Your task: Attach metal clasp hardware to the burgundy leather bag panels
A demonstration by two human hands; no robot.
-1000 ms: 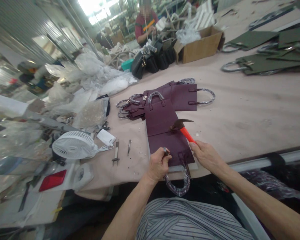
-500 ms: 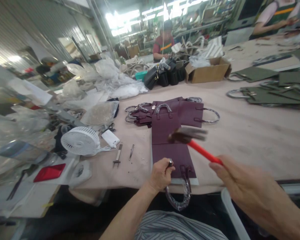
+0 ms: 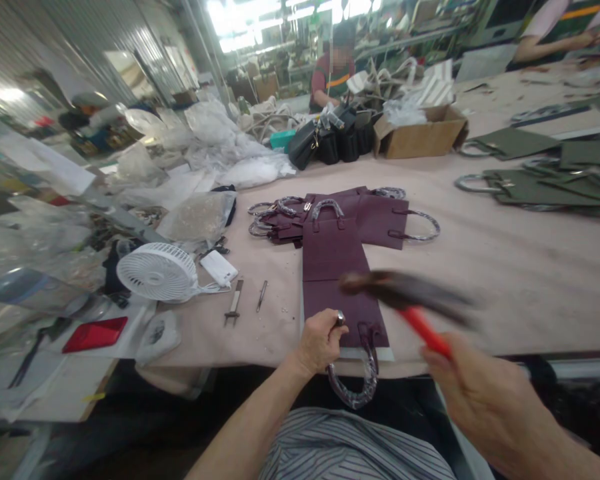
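This is a handbag workshop on a factory floor. Under the hands lies a long cutting table (image 3: pixel 505 293), with plum leather bag panels (image 3: pixel 330 260) just ahead of the left hand (image 3: pixel 320 343), which pinches a metal fitting (image 3: pixel 340 319). The right hand (image 3: pixel 480 407) swings a hammer (image 3: pixel 423 330). Farther right lie olive bag panels (image 3: pixel 530 190). Straight ahead are finished black bags (image 3: pixel 330 137), a cardboard box (image 3: pixel 420 133) and a co-worker (image 3: pixel 333 77). Left of the hands, plastic wrap (image 3: pixel 210 127) lies heaped beneath a corrugated metal wall (image 3: pixel 105 40).
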